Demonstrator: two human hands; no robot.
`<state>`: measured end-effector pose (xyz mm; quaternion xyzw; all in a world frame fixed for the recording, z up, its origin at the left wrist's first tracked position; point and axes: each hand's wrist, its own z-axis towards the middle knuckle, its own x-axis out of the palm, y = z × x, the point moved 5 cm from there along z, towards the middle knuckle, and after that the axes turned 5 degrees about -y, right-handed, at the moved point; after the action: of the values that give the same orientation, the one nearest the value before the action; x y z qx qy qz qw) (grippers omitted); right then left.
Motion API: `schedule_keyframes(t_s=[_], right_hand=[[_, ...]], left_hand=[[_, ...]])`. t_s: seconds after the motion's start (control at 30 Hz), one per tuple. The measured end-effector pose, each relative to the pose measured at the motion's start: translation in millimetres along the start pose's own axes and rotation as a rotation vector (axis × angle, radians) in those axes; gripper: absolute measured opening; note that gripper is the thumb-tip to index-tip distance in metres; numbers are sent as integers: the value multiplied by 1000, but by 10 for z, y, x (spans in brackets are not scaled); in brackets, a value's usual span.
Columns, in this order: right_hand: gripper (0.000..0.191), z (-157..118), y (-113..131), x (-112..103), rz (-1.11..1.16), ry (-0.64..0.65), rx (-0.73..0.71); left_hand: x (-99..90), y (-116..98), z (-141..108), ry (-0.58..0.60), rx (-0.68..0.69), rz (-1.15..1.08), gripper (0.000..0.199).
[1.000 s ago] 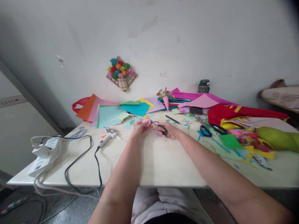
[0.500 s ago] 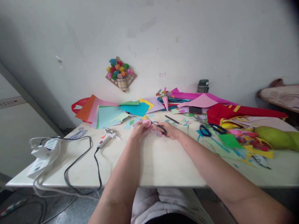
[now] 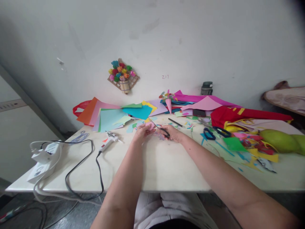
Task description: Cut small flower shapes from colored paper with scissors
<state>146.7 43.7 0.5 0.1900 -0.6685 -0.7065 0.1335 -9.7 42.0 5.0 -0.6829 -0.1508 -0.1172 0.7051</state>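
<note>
From my end of the feed, I see the left hand (image 3: 142,132) closed in a pinch on a small pink paper piece (image 3: 150,126), held just above the table (image 3: 176,171) near its middle. The right hand (image 3: 174,133) is curled around the handles of the black-handled scissors (image 3: 165,131), whose blades point toward the far left, just beside the paper.

My first worry is the left fingertips: they sit so near the blades that a slip of the paper could bring a nick. A light pinch could also let the piece twist, and a cut would then wander. If dropped, it could get lost among the paper scraps (image 3: 164,121) around the hands. Further left, the glue gun (image 3: 108,142) trails a black cord (image 3: 101,171); a forearm swung outward might snag it and drag the gun. Whether the gun is hot, I can't tell.

The paper's outline is too small and partly covered by fingers for me to read, and I can't make out whether the blades touch it or how wide they stand. The fingers in the handle loops are mostly hidden. A yellow-green bundle (image 3: 278,140) runs out at the right edge.
</note>
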Motion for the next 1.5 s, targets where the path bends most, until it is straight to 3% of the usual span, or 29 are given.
schedule_keyframes(t_s=[0.23,0.83,1.5], right_hand=[[32,-44,44,4,-28,10,11],[28,-73,93,26,12,-12,21],[30,33,-4,4,31,-23,-37]], left_hand=[[48,-56,-64,40,52,17,30],[7,24,2,-95,-23,-91,16],[8,31,9,-97,-19,-146,12]])
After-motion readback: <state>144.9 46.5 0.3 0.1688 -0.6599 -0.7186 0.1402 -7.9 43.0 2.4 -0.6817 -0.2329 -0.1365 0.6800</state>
